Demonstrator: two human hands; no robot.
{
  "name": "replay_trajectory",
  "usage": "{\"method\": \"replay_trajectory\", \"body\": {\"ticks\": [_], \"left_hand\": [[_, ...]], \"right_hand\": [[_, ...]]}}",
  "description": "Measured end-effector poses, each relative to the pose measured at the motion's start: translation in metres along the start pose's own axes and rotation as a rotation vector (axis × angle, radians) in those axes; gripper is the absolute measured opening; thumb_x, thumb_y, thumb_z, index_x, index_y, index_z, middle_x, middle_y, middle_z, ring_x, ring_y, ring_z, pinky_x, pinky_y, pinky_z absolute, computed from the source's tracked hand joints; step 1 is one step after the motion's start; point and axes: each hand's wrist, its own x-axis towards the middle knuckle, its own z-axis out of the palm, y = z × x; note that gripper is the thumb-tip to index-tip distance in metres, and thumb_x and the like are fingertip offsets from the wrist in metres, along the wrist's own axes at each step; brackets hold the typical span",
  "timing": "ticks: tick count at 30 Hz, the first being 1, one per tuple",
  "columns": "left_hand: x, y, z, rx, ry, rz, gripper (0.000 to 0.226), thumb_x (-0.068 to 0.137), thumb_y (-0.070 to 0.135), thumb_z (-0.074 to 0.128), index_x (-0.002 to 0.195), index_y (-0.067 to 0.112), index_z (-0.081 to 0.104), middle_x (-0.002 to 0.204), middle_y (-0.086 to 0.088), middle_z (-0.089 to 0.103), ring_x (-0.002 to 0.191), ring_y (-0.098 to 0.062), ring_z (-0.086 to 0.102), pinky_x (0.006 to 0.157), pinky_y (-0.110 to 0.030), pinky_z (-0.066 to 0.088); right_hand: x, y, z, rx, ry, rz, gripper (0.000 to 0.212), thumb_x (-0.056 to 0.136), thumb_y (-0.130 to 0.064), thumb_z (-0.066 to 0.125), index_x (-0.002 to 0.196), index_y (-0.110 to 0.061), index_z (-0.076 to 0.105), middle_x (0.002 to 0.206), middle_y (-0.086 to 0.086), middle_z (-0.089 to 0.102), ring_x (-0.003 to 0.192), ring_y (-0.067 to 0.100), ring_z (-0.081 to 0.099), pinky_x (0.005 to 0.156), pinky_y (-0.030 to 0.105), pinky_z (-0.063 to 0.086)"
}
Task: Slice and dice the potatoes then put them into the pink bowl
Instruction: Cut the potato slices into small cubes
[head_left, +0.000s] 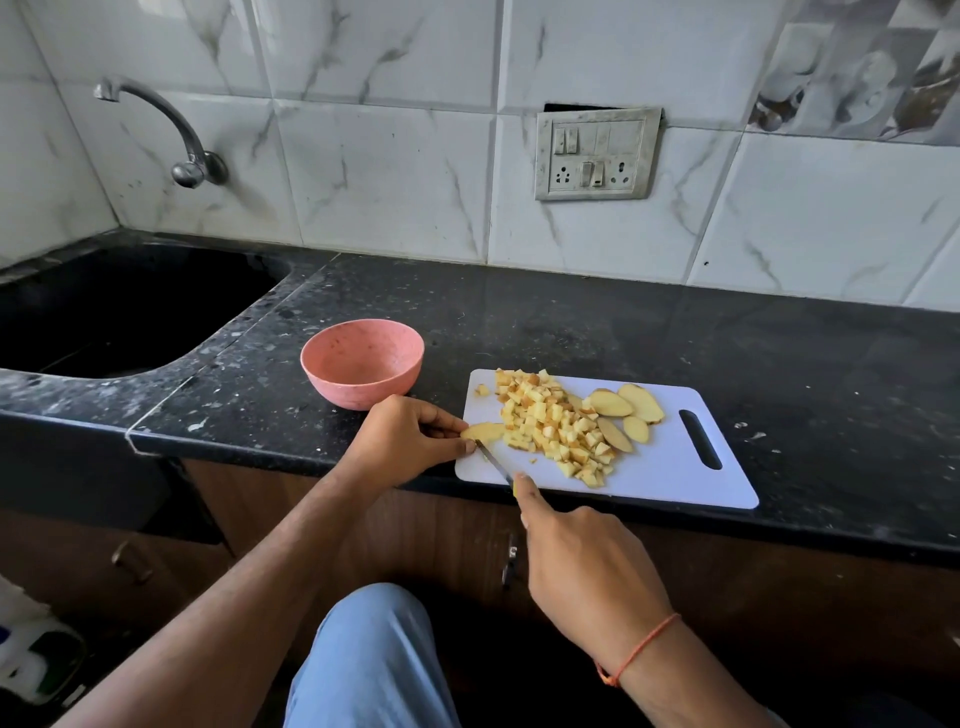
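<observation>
A white cutting board (675, 467) lies on the black counter. On it sits a heap of diced potato (550, 421), with several potato slices (631, 405) to its right. My left hand (405, 441) pinches one potato slice (484, 431) at the board's left edge. My right hand (582, 566) grips a small knife (493, 462), forefinger along the handle, blade tip beside that slice. The pink bowl (362, 362) stands empty just left of the board.
A black sink (114, 312) is sunk into the counter (623, 322) at the left, with a tap (171, 130) on the tiled wall above. A switch and socket plate (597, 153) hangs on the wall. My knee (374, 660) is below the counter edge.
</observation>
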Motion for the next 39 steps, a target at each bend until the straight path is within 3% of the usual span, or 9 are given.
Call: {"method": "replay_trajectory", "body": {"ticks": [6,10,12,15,23,32,35,37,39], "left_hand": [[0.003,-0.001,0.0,0.038,-0.004,-0.028,0.03,0.078,0.037,0.094,0.105,0.028,0.085,0.085,0.019,0.079,0.079,-0.002,0.074,0.068,-0.017,0.056],[0.004,0.003,-0.002,0.056,-0.033,-0.031,0.032,0.078,0.037,0.093,0.108,0.028,0.084,0.084,0.02,0.078,0.08,-0.005,0.073,0.069,-0.022,0.059],[0.006,0.005,-0.002,0.082,-0.034,-0.023,0.031,0.077,0.037,0.094,0.106,0.028,0.085,0.082,0.023,0.076,0.074,0.0,0.07,0.06,-0.014,0.051],[0.011,0.008,0.001,0.103,-0.016,-0.014,0.031,0.074,0.039,0.096,0.101,0.028,0.086,0.08,0.02,0.077,0.07,0.005,0.067,0.057,-0.009,0.045],[0.03,0.02,0.016,0.201,-0.047,-0.005,0.031,0.075,0.042,0.095,0.102,0.03,0.085,0.096,0.021,0.079,0.086,0.013,0.068,0.067,-0.004,0.048],[0.046,0.045,0.038,0.25,-0.043,0.054,0.015,0.077,0.042,0.094,0.088,0.035,0.087,0.079,0.024,0.077,0.074,0.006,0.069,0.067,-0.021,0.057],[0.053,0.055,0.037,0.21,-0.046,0.076,0.026,0.082,0.055,0.086,0.079,0.03,0.085,0.068,0.013,0.075,0.047,-0.007,0.052,0.045,-0.027,0.039],[0.06,0.068,0.031,0.205,-0.024,0.116,0.032,0.09,0.055,0.079,0.077,0.026,0.085,0.05,0.008,0.06,0.04,-0.009,0.034,0.042,-0.022,0.025],[0.069,0.08,0.026,0.22,-0.017,0.16,0.027,0.092,0.054,0.077,0.081,0.03,0.086,0.048,0.011,0.056,0.041,-0.007,0.035,0.043,-0.021,0.026]], "right_hand": [[0.0,0.041,-0.01,0.115,0.098,0.0,0.051,0.109,-0.034,0.039,0.16,-0.037,0.035,0.058,-0.01,0.04,0.056,0.012,0.043,0.05,0.029,0.03],[0.015,0.083,-0.014,0.347,0.242,0.062,0.053,0.105,-0.023,0.051,0.154,-0.041,0.045,0.046,-0.007,0.038,0.043,0.013,0.038,0.053,0.038,0.036],[0.024,0.111,-0.017,0.452,0.349,0.099,0.053,0.104,-0.016,0.053,0.151,-0.041,0.05,0.045,-0.006,0.036,0.042,0.015,0.035,0.057,0.03,0.043],[0.033,0.154,-0.017,0.544,0.42,0.2,0.045,0.107,-0.018,0.053,0.149,-0.035,0.055,0.051,-0.011,0.039,0.046,0.011,0.036,0.047,0.018,0.03],[0.038,0.185,-0.003,0.876,0.467,0.302,0.039,0.109,-0.022,0.051,0.141,-0.04,0.061,0.056,-0.018,0.045,0.06,0.013,0.034,0.063,0.035,0.035],[0.038,0.194,-0.002,1.033,0.469,0.362,0.037,0.109,-0.025,0.051,0.139,-0.043,0.063,0.058,-0.014,0.037,0.055,0.01,0.029,0.046,0.019,0.03],[0.038,0.194,-0.003,1.049,0.467,0.367,0.036,0.109,-0.025,0.051,0.14,-0.041,0.063,0.058,-0.011,0.035,0.053,0.009,0.029,0.046,0.019,0.03],[0.038,0.193,-0.003,1.06,0.468,0.371,0.036,0.109,-0.025,0.051,0.139,-0.042,0.063,0.058,-0.012,0.036,0.053,0.009,0.029,0.046,0.019,0.03],[0.038,0.193,-0.004,1.07,0.472,0.374,0.037,0.109,-0.025,0.051,0.138,-0.044,0.063,0.058,-0.011,0.034,0.053,0.009,0.028,0.045,0.019,0.029]]}}
